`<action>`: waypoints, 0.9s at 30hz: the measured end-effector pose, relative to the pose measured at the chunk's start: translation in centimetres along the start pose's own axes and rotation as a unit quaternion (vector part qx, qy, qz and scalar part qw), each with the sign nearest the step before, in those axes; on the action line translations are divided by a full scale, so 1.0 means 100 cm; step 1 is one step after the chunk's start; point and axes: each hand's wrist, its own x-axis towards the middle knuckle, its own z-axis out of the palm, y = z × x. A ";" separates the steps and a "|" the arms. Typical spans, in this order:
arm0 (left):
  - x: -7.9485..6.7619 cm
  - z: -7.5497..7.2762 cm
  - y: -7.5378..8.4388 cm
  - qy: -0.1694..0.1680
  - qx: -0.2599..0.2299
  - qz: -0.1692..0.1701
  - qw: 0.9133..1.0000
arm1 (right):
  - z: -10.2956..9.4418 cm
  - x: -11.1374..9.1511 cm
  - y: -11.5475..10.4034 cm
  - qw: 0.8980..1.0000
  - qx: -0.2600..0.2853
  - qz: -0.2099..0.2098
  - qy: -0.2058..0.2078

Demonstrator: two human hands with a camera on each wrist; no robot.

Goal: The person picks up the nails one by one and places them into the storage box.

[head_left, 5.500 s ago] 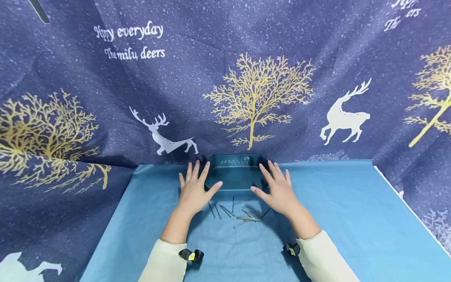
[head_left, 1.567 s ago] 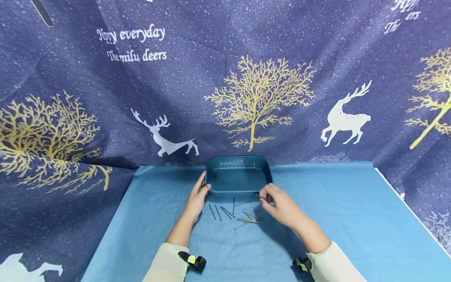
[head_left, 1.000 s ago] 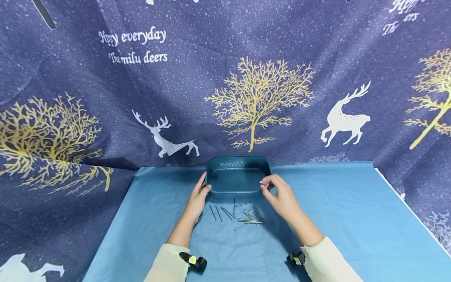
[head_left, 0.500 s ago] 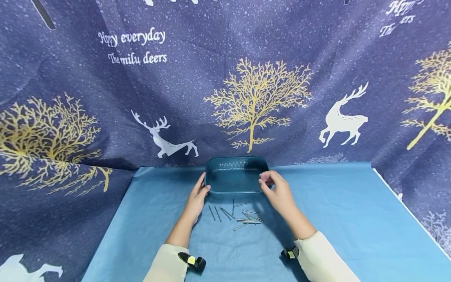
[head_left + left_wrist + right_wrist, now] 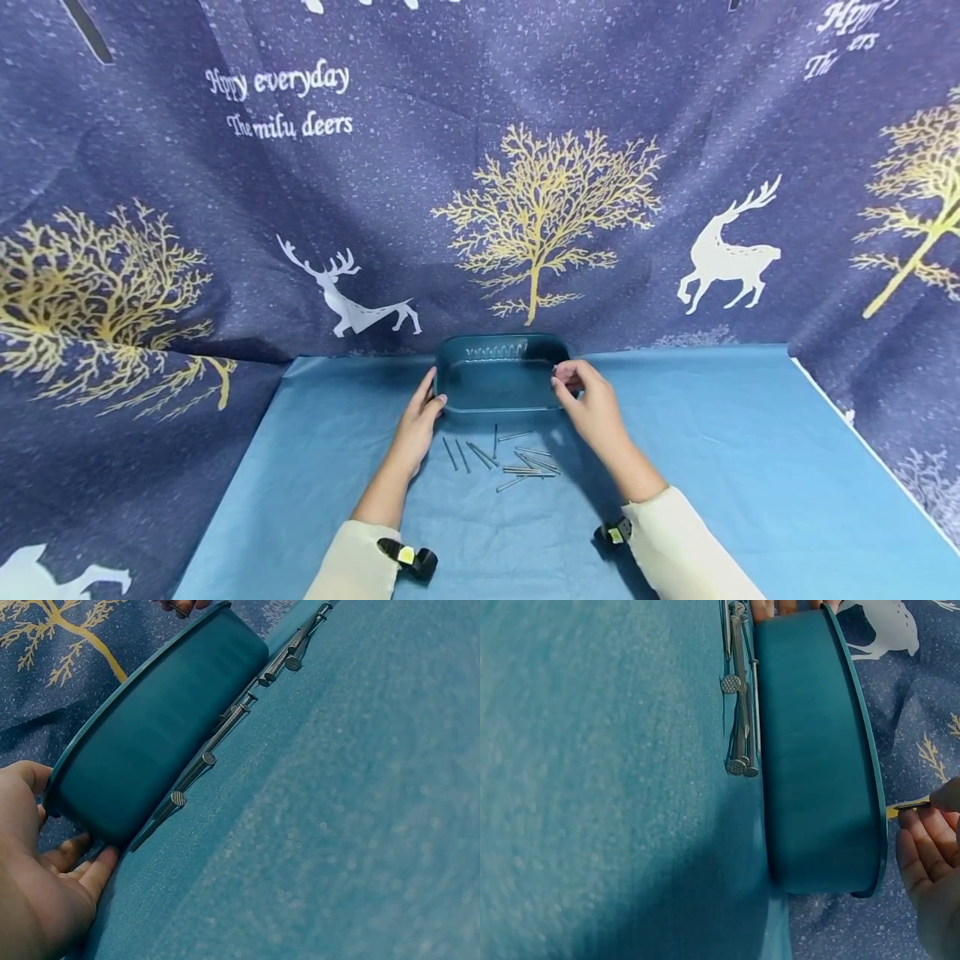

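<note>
A dark teal rectangular dish (image 5: 495, 408) stands at the back of the table. My left hand (image 5: 415, 427) holds its left end, thumb at the rim and fingers against the outer wall low down, as the left wrist view shows. My right hand (image 5: 594, 410) is above the dish's right end and pinches a nail (image 5: 912, 805) between thumb and fingers; most of that nail is hidden by the hand. Several steel nails (image 5: 531, 472) lie loose on the cloth in front of the dish, their round, textured heads (image 5: 178, 799) plain in the left wrist view.
A light blue cloth (image 5: 480, 542) covers the table. Close behind the dish hangs a dark blue curtain (image 5: 480, 208) with printed trees and deer. Black wrist cameras (image 5: 408, 558) sit at both sleeves.
Both hands were spread open beside the dish at first. My left hand has since gripped its left end. My right hand has picked up a nail and lifted it over the right rim.
</note>
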 end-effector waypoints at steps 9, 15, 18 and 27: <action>0.001 0.000 -0.001 -0.005 -0.001 0.006 1.000 | 0.002 0.001 0.004 1.000 0.002 0.012 -0.014; 0.001 -0.001 -0.002 0.000 -0.004 0.006 1.000 | 0.002 0.002 0.004 0.999 -0.012 0.026 -0.039; 0.001 -0.001 -0.002 0.003 -0.001 0.008 1.000 | 0.001 0.001 0.003 0.999 -0.022 0.016 -0.039; -0.001 -0.002 0.000 -0.001 0.000 0.006 1.000 | 0.000 -0.002 0.003 0.998 -0.029 -0.007 -0.046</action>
